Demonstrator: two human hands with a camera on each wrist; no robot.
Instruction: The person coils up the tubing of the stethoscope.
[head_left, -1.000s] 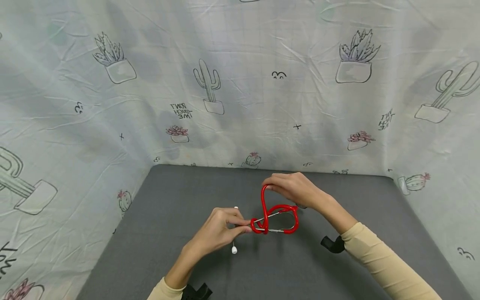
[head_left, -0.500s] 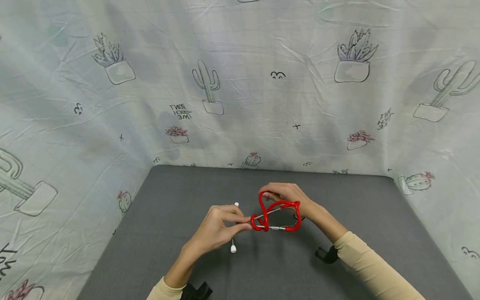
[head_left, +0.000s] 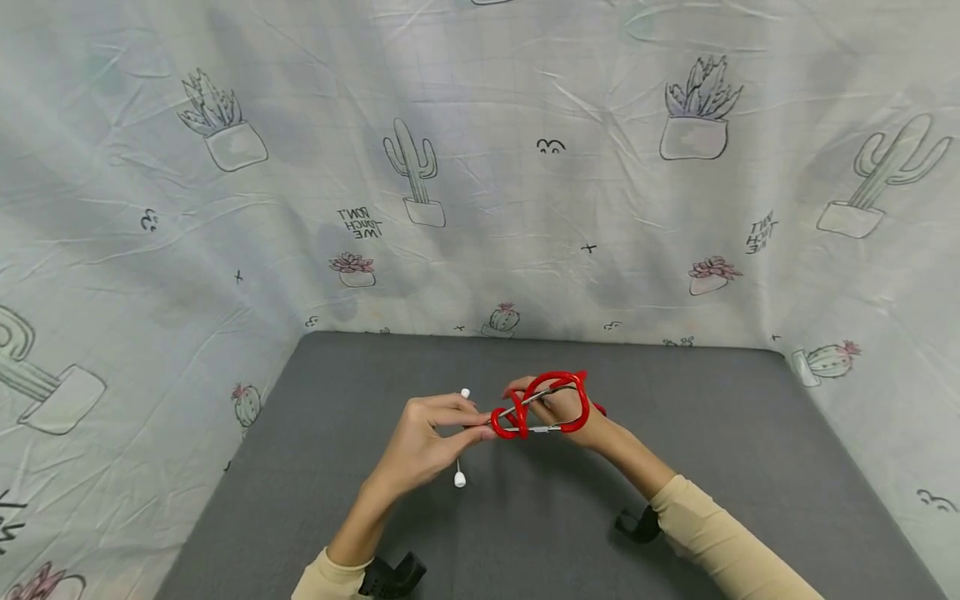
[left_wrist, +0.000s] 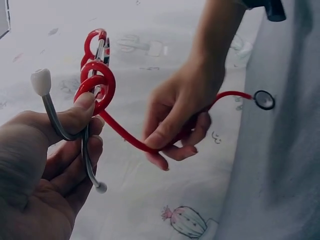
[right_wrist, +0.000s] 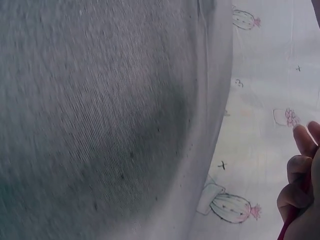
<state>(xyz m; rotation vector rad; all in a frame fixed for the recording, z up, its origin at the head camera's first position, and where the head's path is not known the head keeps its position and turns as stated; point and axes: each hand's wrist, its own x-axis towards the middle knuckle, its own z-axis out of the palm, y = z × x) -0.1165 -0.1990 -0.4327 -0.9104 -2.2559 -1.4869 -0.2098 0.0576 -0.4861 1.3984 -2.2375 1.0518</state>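
A stethoscope with red tubing (head_left: 582, 408) is held above the table, its tube coiled around the metal ear tubes. My left hand (head_left: 423, 437) pinches the metal ear tubes between thumb and fingers. White ear tips (head_left: 460, 479) stick out on either side of that hand. In the left wrist view, my right hand (left_wrist: 182, 107) grips the red tube a little away from the coil. The round chest piece (left_wrist: 264, 100) dangles at the tube's end beyond it. Only curled fingers (right_wrist: 295, 195) of the right hand show at the right wrist view's edge.
A grey table (head_left: 360, 375) lies under both hands. Behind it and at its sides hangs a pale cloth (head_left: 487, 183) printed with cacti and potted plants. Black wrist mounts (head_left: 637, 525) sit below the forearms.
My right hand has come down and left, behind the coil, and the raised tube loop has been drawn down. The left hand, still pinching the ear tubes, has risen slightly.
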